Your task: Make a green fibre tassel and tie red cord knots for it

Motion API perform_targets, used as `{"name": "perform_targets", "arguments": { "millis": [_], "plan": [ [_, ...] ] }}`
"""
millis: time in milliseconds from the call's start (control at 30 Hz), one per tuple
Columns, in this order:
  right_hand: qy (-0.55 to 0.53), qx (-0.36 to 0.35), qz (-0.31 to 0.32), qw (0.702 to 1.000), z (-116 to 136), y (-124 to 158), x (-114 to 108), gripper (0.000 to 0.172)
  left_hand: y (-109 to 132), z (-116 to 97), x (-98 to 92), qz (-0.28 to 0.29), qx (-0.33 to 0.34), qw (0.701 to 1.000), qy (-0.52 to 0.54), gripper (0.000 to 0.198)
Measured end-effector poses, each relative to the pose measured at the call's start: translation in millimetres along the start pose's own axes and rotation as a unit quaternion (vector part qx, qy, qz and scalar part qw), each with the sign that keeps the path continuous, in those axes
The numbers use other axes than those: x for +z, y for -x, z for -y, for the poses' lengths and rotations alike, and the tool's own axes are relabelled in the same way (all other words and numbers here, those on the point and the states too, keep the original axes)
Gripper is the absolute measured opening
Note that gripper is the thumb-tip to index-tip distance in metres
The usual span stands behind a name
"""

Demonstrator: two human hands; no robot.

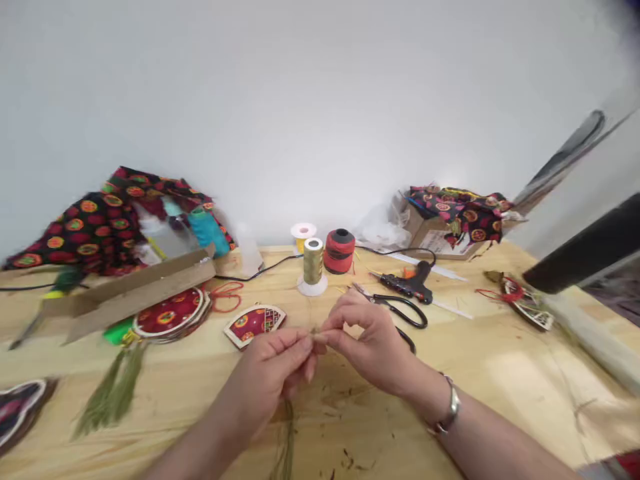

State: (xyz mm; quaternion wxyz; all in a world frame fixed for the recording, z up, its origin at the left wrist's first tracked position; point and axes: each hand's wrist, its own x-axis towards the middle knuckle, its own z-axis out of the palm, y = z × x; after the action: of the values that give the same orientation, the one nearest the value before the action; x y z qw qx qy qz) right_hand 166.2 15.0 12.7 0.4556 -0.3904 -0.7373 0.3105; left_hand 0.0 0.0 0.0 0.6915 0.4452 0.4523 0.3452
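My left hand [283,367] is closed in a pinch on an olive-green tassel [286,440], whose loose strands hang below the palm. Fingertip to fingertip with it, my right hand [363,337] pinches fine gold-green thread at the tassel's top; the exact wrap is too small to make out. A faint line of thread runs up from the fingers toward the gold-green thread spool [313,261]. Just left of my fingers lies a fan-shaped ornament [255,325] with red patterned fabric. Black-handled scissors [400,310] lie partly hidden behind my right hand.
Behind stand a red thread cone [339,252] and a yellow spool [303,233]. A black glue gun [413,283] lies right, before a cardboard box [437,233]. At left are round ornaments [170,315], finished green tassels [115,390] and a long cardboard tray [145,287].
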Motion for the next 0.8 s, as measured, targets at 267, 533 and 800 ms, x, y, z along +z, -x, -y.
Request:
{"name": "perform_targets", "arguments": {
  "millis": [267, 533, 800],
  "plan": [
    [-0.115, 0.128, 0.010, 0.985, -1, -4, -1, 0.007, 3, 0, -0.4, 0.001, 0.015, 1.000, 0.001, 0.025],
    [-0.299, 0.253, 0.097, 0.915, -9, -5, -6, 0.021, 3, 0, -1.0, 0.009, 0.018, 1.000, -0.010, 0.026],
    [-0.391, 0.263, 0.128, 0.873, -9, -4, 1, 0.017, 4, 1, -0.8, 0.025, 0.014, 0.999, -0.022, 0.026]
  ]
}}
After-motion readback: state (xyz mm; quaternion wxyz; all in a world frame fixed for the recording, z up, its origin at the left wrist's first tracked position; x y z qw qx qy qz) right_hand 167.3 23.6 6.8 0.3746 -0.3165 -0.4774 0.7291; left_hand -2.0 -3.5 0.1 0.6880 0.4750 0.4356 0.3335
